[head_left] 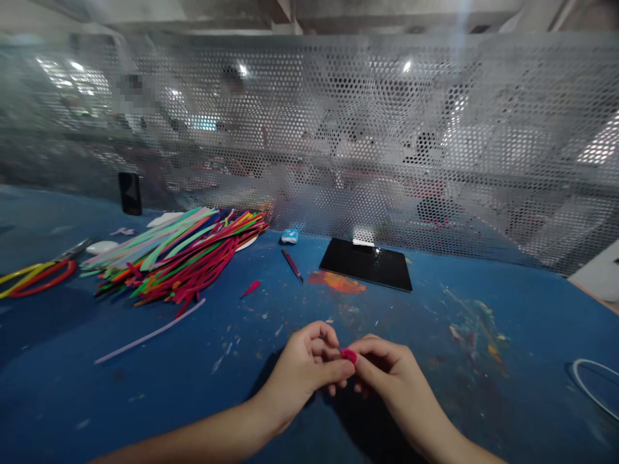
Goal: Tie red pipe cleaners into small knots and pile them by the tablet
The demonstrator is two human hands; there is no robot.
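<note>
Between my fingertips is a small crimson piece of pipe cleaner (pixel 349 355), bent into a tight curl. My left hand (pixel 309 364) pinches it from the left, thumb beneath and fingers curled behind. From the other side my right hand (pixel 389 367) grips it between thumb and index finger. Both hands hover low over the blue table (pixel 184 399). Farther back lies a separate crimson pipe-cleaner piece (pixel 251 288), shaped like a petal with a thin stem. A lilac pipe cleaner (pixel 151 334) rests alone to the left.
A heap of colourful pipe cleaners (pixel 184 258) spreads at left, beside red-and-yellow-handled scissors (pixel 43 274). A craft knife (pixel 292 265), blue-white packet (pixel 290 236) and black tablet (pixel 366 264) lie behind my hands. A phone (pixel 130 193) leans by the perforated metal screen (pixel 329 142). At right curves a white cable (pixel 592 390).
</note>
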